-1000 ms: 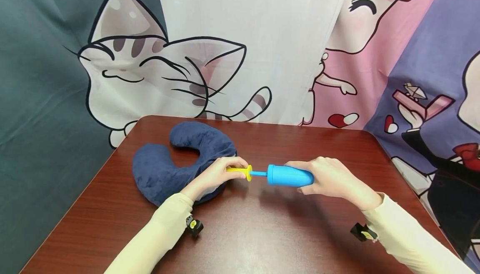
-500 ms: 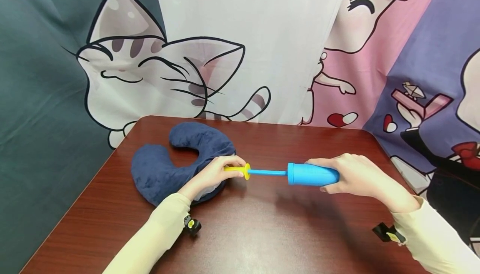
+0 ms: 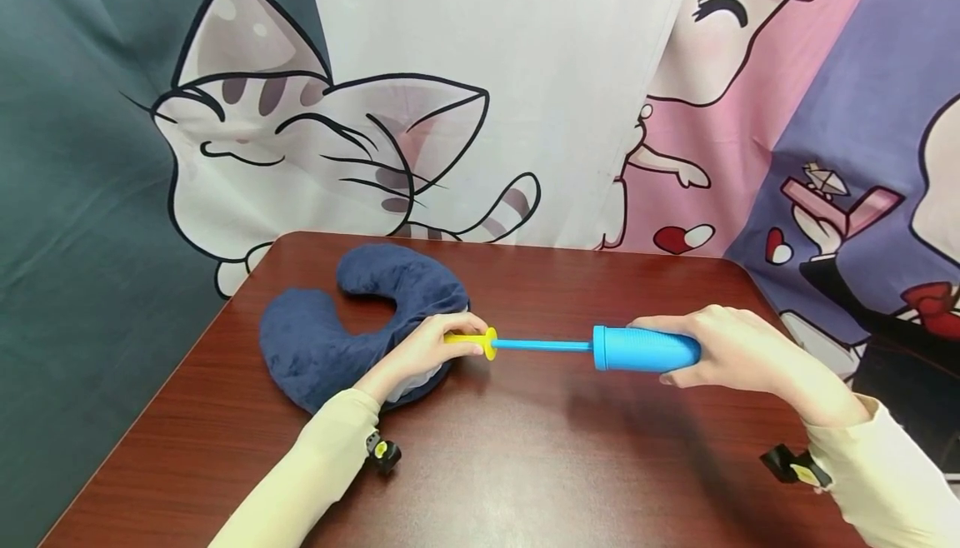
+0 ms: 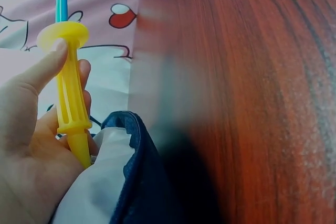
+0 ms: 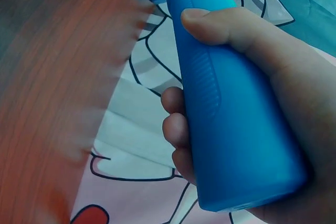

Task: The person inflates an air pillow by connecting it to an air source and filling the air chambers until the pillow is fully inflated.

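A hand air pump joins my two hands: a yellow ribbed nozzle end, a thin blue rod and a blue barrel (image 3: 647, 349). My left hand (image 3: 433, 344) grips the yellow nozzle (image 4: 71, 90), thumb near its flange. Its tapered tip points into the white inner lining (image 4: 97, 174) at the open edge of a navy U-shaped neck pillow (image 3: 307, 348); the very tip is hidden at the palm. On the right, my right hand (image 3: 738, 352) wraps round the barrel, thumb along one side and fingers curled on the other. A long stretch of rod (image 3: 543, 346) shows between them.
The pillow lies on the left part of a reddish-brown wooden table (image 3: 540, 465). Behind the table hangs a cloth backdrop (image 3: 577, 98) with cartoon cats. Small black cameras sit on both cream sleeves (image 3: 322, 456).
My right hand has drawn the blue barrel to the right, so more of the rod shows. My left hand stays at the pillow with the nozzle, nearly still.
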Tool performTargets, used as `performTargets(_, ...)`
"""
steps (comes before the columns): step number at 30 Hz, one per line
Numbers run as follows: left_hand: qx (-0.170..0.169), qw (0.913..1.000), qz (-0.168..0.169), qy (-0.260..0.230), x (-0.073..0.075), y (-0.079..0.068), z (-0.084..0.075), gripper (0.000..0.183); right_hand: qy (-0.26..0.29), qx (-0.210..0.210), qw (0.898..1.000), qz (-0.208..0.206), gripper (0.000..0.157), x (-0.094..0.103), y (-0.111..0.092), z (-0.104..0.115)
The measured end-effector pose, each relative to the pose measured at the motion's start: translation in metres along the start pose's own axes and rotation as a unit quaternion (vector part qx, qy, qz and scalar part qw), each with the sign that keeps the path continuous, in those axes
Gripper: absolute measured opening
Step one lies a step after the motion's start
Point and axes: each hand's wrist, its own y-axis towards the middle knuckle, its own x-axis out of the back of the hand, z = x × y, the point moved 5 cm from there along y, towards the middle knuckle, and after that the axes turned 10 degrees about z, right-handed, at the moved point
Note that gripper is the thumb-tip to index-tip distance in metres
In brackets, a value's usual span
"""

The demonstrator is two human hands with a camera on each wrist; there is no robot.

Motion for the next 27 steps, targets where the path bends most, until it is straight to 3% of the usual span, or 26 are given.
performTargets(13, -0.004, 0.9997, -0.011, -0.023, -0.001, -0.002, 0.012, 0.024, 0.000, 0.010, 1.000, 0.009, 0.064, -0.011, 0.026, 0.021)
performTargets(27, -0.015, 0.9989, -0.013, -0.042, -0.001, 0.000, 0.013, 0.022, -0.013, 0.039, 0.999, -0.001, 0.063, -0.019, 0.061, 0.047)
